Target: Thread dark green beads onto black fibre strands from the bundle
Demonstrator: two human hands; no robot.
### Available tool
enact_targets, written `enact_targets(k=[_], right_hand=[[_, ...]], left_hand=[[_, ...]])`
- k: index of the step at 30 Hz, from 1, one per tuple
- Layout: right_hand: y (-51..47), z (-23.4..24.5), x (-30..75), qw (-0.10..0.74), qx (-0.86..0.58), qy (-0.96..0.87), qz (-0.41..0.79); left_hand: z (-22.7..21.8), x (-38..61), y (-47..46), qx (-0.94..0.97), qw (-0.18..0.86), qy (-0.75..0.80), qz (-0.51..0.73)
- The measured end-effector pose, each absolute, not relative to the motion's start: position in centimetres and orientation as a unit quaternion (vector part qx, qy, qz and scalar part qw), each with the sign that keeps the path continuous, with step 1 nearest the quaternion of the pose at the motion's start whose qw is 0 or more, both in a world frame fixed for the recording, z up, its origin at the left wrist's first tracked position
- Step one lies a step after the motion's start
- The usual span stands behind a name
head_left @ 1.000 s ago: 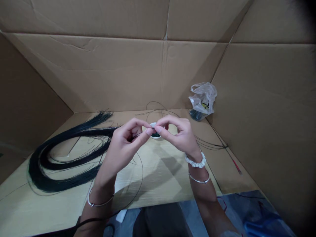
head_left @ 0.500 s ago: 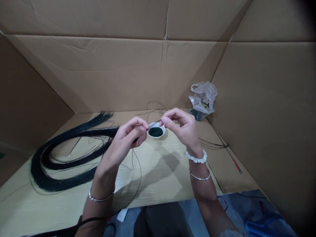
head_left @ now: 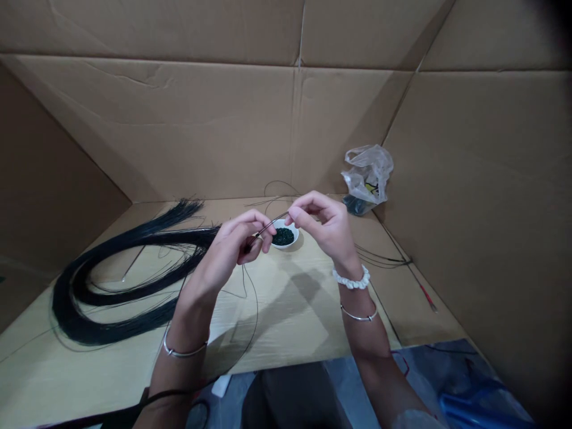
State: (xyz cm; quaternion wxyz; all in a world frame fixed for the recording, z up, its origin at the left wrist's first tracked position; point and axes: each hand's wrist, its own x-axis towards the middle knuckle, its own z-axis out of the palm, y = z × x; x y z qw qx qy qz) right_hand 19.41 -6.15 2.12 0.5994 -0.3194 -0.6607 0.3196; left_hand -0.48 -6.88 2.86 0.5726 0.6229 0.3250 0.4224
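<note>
My left hand (head_left: 235, 244) and my right hand (head_left: 322, 223) are raised over the wooden table (head_left: 286, 298), each pinching one thin black wire (head_left: 273, 221) that runs between them. The wire's slack drops from the left hand and loops down across the tabletop. Just behind my fingers sits a small white dish (head_left: 285, 236) filled with dark green beads. A thick curved bundle of black wires (head_left: 111, 268) lies on the table to the left.
Cardboard walls (head_left: 223, 131) enclose the table at the back and on both sides. A crumpled clear plastic bag (head_left: 367, 176) sits in the back right corner. Loose wires (head_left: 384, 257) trail along the right side. Blue fabric (head_left: 469, 393) lies below the table edge.
My hands have drawn apart, the right rising and moving right, so a short stretch of wire now shows between them and the bead dish is uncovered.
</note>
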Motion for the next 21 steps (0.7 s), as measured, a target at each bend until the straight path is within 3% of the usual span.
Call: enact_targets(k=[5,8,12,16,21], right_hand=[[-3.9,1.0,19.4,0.594,-0.264,-0.649,0.395],[-0.4,-1.9,19.6,0.56,-0.317,-0.654,0.397],[3.7,-7.3,18.7,0.347,-0.528,-0.734,0.251],[4.7,-11.3,17.1,0.263,-0.569,-0.752,0.206],[4.5,-13.0,16.3,0.199,-0.583,-0.765,0.188]], left_hand=[[2.9,-0.4,-6.8,0.63,0.514,0.353,0.463],[2.8,-0.4,-6.6,0.631,0.493,0.37,0.471],[2.8,-0.2,-6.3,0.628,0.492,0.374,0.473],[2.9,0.2,-6.4,0.637,0.475,0.379,0.474],[2.8,0.4,-6.5,0.652,0.454,0.372,0.48]])
